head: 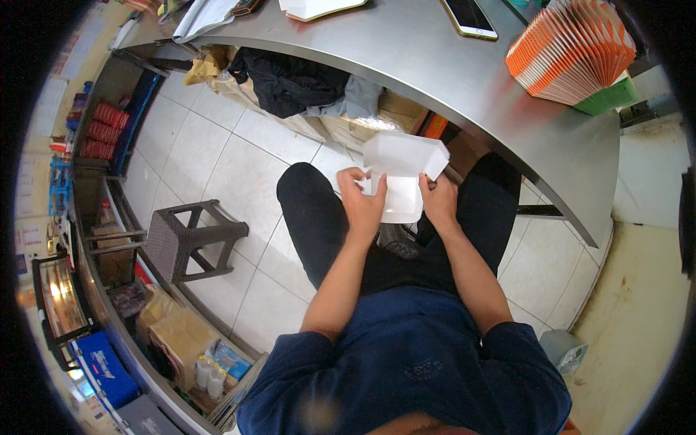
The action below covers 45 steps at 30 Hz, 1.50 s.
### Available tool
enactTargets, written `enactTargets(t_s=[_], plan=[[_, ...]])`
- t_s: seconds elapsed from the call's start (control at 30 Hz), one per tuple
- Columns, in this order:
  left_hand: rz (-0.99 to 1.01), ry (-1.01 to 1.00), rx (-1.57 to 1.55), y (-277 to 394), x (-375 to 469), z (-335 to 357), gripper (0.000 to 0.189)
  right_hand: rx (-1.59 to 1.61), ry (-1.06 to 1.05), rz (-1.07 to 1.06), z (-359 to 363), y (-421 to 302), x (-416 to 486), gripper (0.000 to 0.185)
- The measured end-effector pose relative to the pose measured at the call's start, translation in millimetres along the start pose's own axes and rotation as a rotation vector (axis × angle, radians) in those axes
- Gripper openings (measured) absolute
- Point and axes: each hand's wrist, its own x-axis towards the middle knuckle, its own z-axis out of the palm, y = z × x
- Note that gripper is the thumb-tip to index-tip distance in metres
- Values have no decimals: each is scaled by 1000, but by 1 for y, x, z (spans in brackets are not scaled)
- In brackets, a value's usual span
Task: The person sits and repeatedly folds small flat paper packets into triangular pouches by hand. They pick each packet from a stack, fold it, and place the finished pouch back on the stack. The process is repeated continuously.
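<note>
Between my knees I hold a small white paperboard box (pixel 403 198), its lid flap (pixel 402 149) raised on the far side. My left hand (pixel 363 198) grips the box's left wall, thumb along the near inner edge. On the other side, my right hand (pixel 437 200) pinches the right corner where the lid and wall meet. The inside of the box faces up and shows nothing in it. Fingers hide parts of both side walls.
A steel table (pixel 413 65) curves ahead, bearing a smartphone (pixel 470 19) and a stack of folded orange-and-white cartons (pixel 571 54). Black cloth (pixel 293 81) lies on wrapped bundles below it. A plastic stool (pixel 190 234) stands left, near shelves with a cardboard box (pixel 182 340).
</note>
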Motion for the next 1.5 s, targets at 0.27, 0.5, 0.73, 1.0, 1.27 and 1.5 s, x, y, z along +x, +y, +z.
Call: enactTargets(t_s=[0.27, 0.5, 0.73, 1.0, 1.27, 1.5], plan=[[-803, -389, -939, -42, 14, -13, 40, 156, 115, 101, -8, 5, 9, 32], [-472, -490, -589, -24, 4, 4, 53, 101, 69, 27, -7, 0, 4, 32], [-685, -502, -721, -36, 17, -7, 60, -38, -26, -68, -3, 9, 5, 34], [-646, -542, -641, -26, 8, -7, 48, 37, 11, -19, -10, 8, 6, 32], [-935, -433, -1021, -33, 14, -3, 39, 130, 191, 42, -10, 8, 11, 35], [-208, -292, -327, -14, -2, 13, 33, -5, -5, -34, -14, -24, -6, 34]])
